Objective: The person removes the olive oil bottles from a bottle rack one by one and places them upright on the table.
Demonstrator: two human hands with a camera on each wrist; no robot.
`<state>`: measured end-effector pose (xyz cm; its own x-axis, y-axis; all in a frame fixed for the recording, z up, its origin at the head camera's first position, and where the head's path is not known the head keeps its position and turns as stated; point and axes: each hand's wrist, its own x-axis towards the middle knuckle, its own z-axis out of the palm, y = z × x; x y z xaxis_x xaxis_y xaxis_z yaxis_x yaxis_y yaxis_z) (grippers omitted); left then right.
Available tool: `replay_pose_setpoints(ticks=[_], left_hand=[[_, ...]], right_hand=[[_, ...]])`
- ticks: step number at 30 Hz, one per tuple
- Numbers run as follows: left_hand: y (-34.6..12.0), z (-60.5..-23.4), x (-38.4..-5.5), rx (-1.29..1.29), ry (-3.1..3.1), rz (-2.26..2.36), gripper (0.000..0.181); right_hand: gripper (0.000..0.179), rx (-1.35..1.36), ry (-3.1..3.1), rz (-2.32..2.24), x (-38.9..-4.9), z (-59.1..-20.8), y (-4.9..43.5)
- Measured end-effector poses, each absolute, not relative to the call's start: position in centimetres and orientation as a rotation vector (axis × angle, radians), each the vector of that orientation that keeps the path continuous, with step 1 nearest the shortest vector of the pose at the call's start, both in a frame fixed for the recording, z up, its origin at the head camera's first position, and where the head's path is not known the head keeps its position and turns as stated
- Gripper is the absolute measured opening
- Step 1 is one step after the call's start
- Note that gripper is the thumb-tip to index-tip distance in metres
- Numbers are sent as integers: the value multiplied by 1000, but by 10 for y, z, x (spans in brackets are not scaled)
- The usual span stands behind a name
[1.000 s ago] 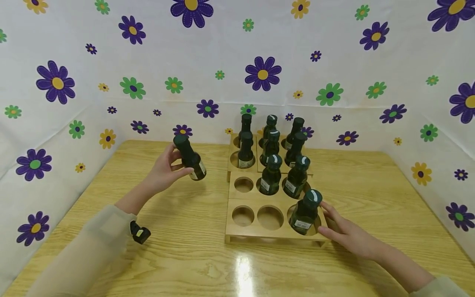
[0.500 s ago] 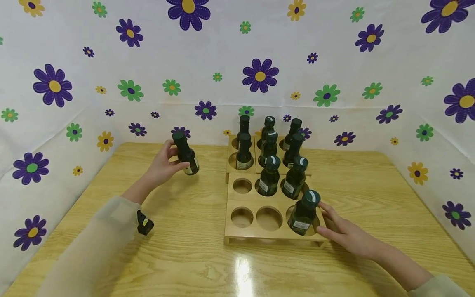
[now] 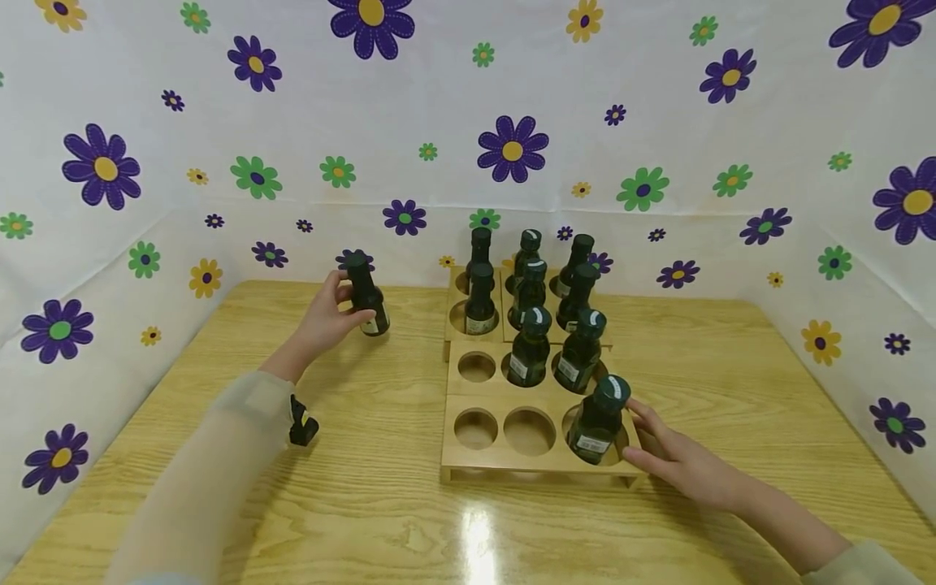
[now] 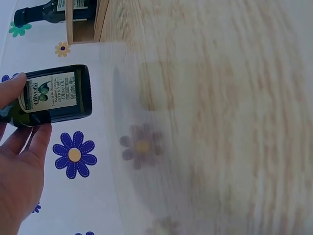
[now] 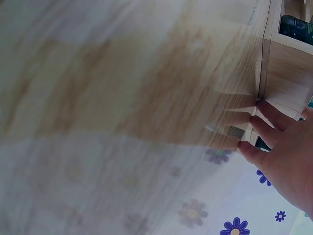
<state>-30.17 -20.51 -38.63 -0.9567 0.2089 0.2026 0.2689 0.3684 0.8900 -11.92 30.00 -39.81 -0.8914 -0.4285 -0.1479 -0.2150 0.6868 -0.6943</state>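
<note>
My left hand [image 3: 325, 321] grips a small dark green bottle of olive oil [image 3: 371, 318] left of the wooden rack [image 3: 504, 470]. Thumb and fingers close round it from either side. In the left wrist view, the bottle's label [image 4: 51, 93] faces the camera, and a gap separates its base from its reflection in the table. My right hand [image 3: 691, 470] rests at the rack's front right corner, fingers extended along the side and thumb at the top edge. Beside it, another green bottle [image 3: 595, 422] stands tilted in the front right hole. Several more bottles fill holes further back.
Bare round holes show at the rack's front left [image 3: 475, 429], front middle [image 3: 530, 431] and second row left [image 3: 477, 366]. The rack's back part is a raised step. A flowered cloth [image 3: 409, 122] walls the table [image 3: 366, 504] at the back and sides.
My left hand has carried the bottle slightly back and leftward, and the bottle has become more upright. The right hand has stayed at the rack's corner.
</note>
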Motion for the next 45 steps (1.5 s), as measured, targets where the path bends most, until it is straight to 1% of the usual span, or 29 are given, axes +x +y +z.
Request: replay_pose_setpoints(ticks=[6,19,27,35,45], left_hand=[[-211,-389,-305,-370,-2560,-1660,60],[-236,-389,-309,-314,-2583,-1610,61],[-254,-390,-309,-197,-2591,-1591,64],[-264,-391,-307,-194,-2593,-1578,63],[-268,-394,-306,-153,-2599,-1634,67]], right_hand=[[71,-518,2605,-1017,-119,-399,299],[71,-504,2590,-1029,-116,-398,300],[71,-491,2570,-1055,-116,-399,299],[71,-502,2580,-1049,-117,-396,300],[71,-494,2551,-1065,-117,-395,300]])
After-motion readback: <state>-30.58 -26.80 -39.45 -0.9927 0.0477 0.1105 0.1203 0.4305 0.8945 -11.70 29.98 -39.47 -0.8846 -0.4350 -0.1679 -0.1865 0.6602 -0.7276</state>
